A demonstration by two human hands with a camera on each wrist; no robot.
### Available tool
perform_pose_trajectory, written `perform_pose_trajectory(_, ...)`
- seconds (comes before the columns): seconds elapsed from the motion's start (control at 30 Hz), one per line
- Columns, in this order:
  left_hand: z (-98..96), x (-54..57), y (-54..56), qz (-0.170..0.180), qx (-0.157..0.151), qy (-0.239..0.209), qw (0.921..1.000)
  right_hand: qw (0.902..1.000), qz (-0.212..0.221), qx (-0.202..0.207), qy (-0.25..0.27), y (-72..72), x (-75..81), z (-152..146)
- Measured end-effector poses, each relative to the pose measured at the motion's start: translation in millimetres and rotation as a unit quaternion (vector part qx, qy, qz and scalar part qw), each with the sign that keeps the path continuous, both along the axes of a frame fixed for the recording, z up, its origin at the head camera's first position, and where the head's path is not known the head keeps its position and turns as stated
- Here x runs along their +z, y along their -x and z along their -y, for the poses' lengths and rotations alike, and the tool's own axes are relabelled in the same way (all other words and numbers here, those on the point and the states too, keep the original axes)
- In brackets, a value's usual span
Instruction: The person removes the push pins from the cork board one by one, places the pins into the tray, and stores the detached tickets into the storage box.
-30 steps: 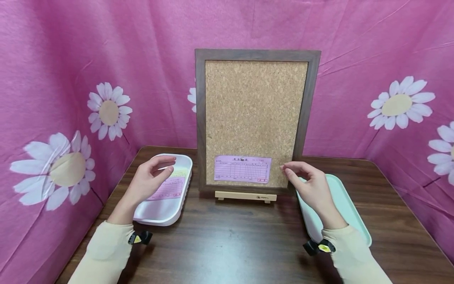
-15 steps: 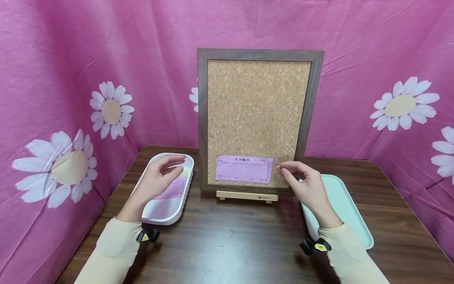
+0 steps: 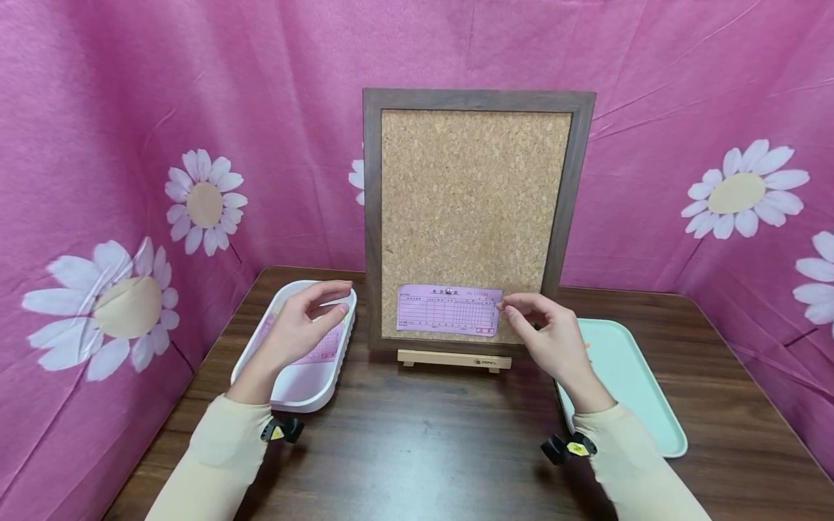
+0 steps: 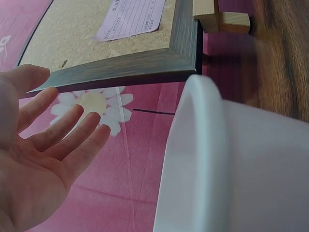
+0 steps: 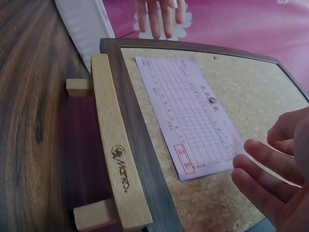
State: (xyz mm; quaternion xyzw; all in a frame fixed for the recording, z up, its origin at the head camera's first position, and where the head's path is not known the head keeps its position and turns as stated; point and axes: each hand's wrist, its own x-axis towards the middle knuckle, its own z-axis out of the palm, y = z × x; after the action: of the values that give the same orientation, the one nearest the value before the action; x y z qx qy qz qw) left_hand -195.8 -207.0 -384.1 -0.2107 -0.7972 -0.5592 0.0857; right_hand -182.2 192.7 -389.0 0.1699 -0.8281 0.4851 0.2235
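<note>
My left hand (image 3: 309, 322) hovers over the white tray (image 3: 287, 398), fingers loosely bent and nothing in them. In the left wrist view its fingers (image 4: 79, 140) spread beside the tray wall. My right hand (image 3: 547, 336) is at the right edge of a purple printed form (image 3: 446, 311), which a round-headed pin (image 3: 448, 291) fixes low on a framed cork board (image 3: 476, 195). The right wrist view shows the relaxed fingers (image 5: 260, 188) close over the form's edge, with nothing visible in them. Another purple form (image 3: 322, 351) lies in the white tray, partly hidden by my left hand.
The board leans on a small wooden stand (image 3: 454, 359) on the dark wooden table (image 3: 417, 449). A pale green tray (image 3: 641, 391) lies at the right, small orange bits (image 3: 587, 346) at its left edge. Behind hangs a pink curtain (image 3: 300, 145) with white flowers.
My right hand has moved left from the board's frame to the form's right edge. My left hand has shifted slightly right over the white tray. The pinned form stays in place.
</note>
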Motion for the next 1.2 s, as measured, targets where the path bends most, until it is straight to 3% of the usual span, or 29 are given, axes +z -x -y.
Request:
perform_pose_trajectory(0.57, -11.4, 7.2, 1.3, 0.015, -0.030, -0.004, 0.9994, 0.9995, 0.025, 0.016, 0.008, 5.7, -3.0, 14)
perform_pose_trajectory(0.93, -19.5, 5.3, 6.3, 0.007, -0.027, -0.001, 0.9996, 0.9991, 0.041, 0.009, 0.004, 8.9, -2.7, 23)
perform_pose_trajectory(1.2, -24.7, 3.3, 8.5, 0.023, -0.034, 0.000, 0.9992, 0.9994, 0.035, 0.002, -0.005, 10.8, -2.5, 33)
